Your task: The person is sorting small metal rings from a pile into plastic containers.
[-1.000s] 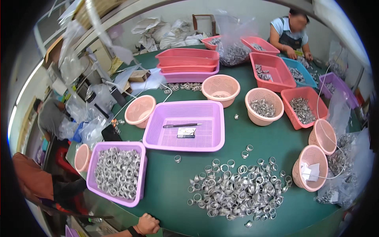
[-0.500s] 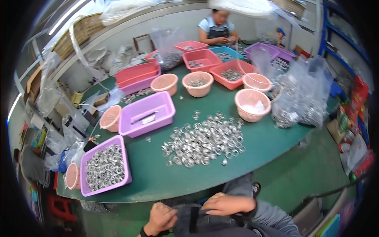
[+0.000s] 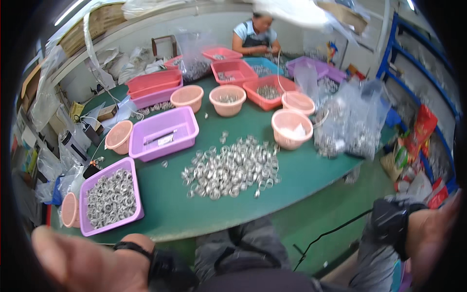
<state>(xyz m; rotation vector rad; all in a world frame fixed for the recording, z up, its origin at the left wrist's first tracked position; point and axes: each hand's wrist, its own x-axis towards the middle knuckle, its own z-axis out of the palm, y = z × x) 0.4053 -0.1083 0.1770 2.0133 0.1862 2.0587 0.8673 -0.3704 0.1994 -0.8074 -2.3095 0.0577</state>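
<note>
My left hand [image 3: 82, 258] is raised close to the camera at the lower left, near the purple basket [image 3: 141, 207] full of metal rings [image 3: 112, 199]. Motion smears its fingers, so their pose is unclear. At the far right edge, my right hand [image 3: 433, 231] is lifted too, blurred and partly cut off by the dark rim. Neither hand touches anything on the table. In front of me a loose heap of silver metal rings [image 3: 233, 168] lies on the green table [image 3: 165, 214].
A second purple basket [image 3: 163, 153] holds a pen-like item. Peach baskets [image 3: 227, 109] and red trays [image 3: 233, 72] stand behind the heap. Clear bags of metal parts [image 3: 350, 117] sit at the right. Across the table a person [image 3: 255, 36] works. Blue shelves [image 3: 423, 63] stand at right.
Both hands have left my lap and swung apart, up towards the left and right edges of the view. The view has shifted, so the table's things appear further left.
</note>
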